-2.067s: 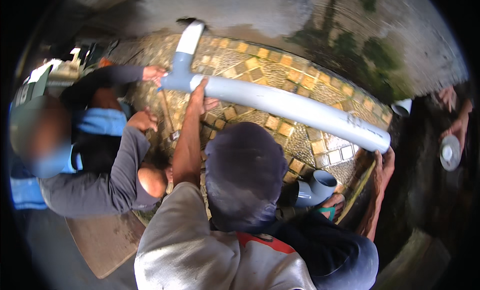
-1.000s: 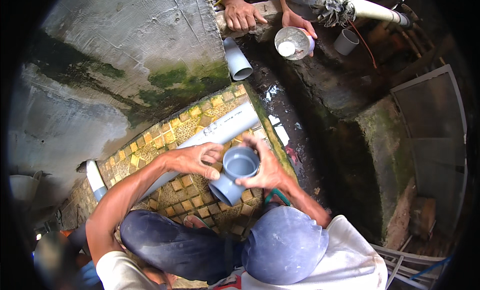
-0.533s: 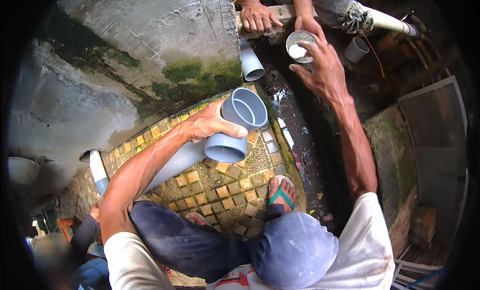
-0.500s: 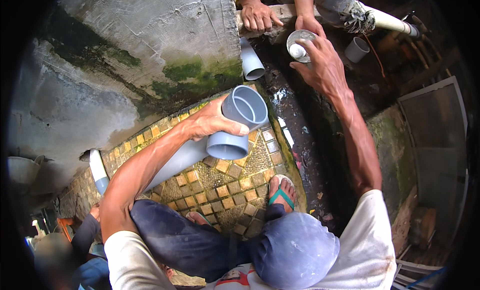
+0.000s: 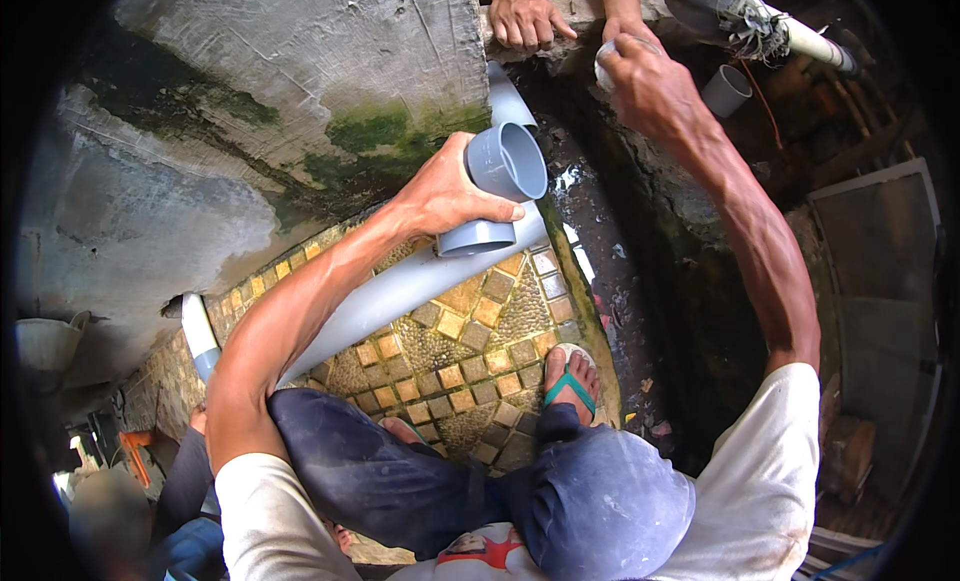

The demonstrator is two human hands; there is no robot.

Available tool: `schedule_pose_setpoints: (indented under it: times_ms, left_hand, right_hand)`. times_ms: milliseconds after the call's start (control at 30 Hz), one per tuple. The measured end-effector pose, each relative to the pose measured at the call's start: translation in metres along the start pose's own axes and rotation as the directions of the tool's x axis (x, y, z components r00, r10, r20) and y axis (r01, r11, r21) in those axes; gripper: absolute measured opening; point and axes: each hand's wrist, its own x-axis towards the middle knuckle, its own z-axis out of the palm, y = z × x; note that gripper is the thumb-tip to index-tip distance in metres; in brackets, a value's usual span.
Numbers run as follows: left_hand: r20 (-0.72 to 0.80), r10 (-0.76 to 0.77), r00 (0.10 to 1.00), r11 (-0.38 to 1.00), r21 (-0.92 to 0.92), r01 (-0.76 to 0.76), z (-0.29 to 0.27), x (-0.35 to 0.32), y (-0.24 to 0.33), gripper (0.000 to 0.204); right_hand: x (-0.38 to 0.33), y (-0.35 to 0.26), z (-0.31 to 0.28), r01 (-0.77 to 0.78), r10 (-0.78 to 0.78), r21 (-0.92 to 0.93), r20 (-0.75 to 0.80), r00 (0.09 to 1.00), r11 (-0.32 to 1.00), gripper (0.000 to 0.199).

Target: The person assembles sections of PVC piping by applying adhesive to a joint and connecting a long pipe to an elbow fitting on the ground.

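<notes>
My left hand [image 5: 440, 193] is closed round a grey plastic pipe fitting [image 5: 490, 167]. Two of the fitting's round mouths show, one above and one below my thumb. At the top right my right hand [image 5: 650, 86] has its fingers curled down at a small light-coloured cup or tin [image 5: 603, 67]. My hand covers most of that container, and whatever my fingertips grip is hidden. Another person's hand [image 5: 627, 28] is at the container from behind, while that person's other hand [image 5: 527, 19] rests on the wall's edge.
A long grey pipe [image 5: 400, 286] lies slanting under the fitting, over yellow tiles [image 5: 465, 321]. Behind stands a shorter grey pipe [image 5: 510, 99]. A dark wet ditch [image 5: 640, 331] runs along the right, with a pipe piece [image 5: 727, 91] beyond. A rough concrete wall [image 5: 290, 71] rises left.
My left hand has lifted the fitting slightly up and right, tilting it. My right hand has moved up and curled over the container, where a white round thing showed before.
</notes>
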Motion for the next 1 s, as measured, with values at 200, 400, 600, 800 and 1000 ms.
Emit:
schedule_pose_setpoints:
  times_ms: [200, 400, 600, 800, 1000]
  left_hand:
    - [-0.130, -0.048, 0.990, 0.989, 0.133, 0.066, -0.016, -0.010, 0.015, 0.105]
    - [-0.087, 0.046, 0.995, 0.997, 0.070, -0.040, 0.013, 0.025, 0.016, 0.111]
    - [-0.073, 0.031, 0.997, 0.998, 0.064, -0.026, 0.023, 0.027, 0.014, 0.113]
    - [-0.060, 0.076, 0.995, 0.986, 0.150, -0.066, 0.031, 0.028, 0.024, 0.112]
    - [-0.020, 0.086, 0.996, 0.978, 0.192, -0.081, 0.030, 0.021, 0.021, 0.106]
  right_hand:
    - [-0.015, -0.026, -0.062, -0.060, 0.142, 0.367, -0.200, 0.969, 0.928, 0.035]
    - [-0.081, 0.007, -0.078, -0.373, 0.511, 0.623, -0.050, 0.858, 0.687, 0.039]
    - [-0.128, -0.025, -0.080, -0.350, 0.639, 0.928, 0.195, 0.745, 0.125, 0.038]
    - [-0.137, -0.071, -0.089, -0.057, 0.176, 0.763, -0.075, 0.982, 0.644, 0.037]
    - [-0.121, -0.092, -0.073, 0.058, 0.356, 0.877, -0.253, 0.900, 0.478, 0.047]
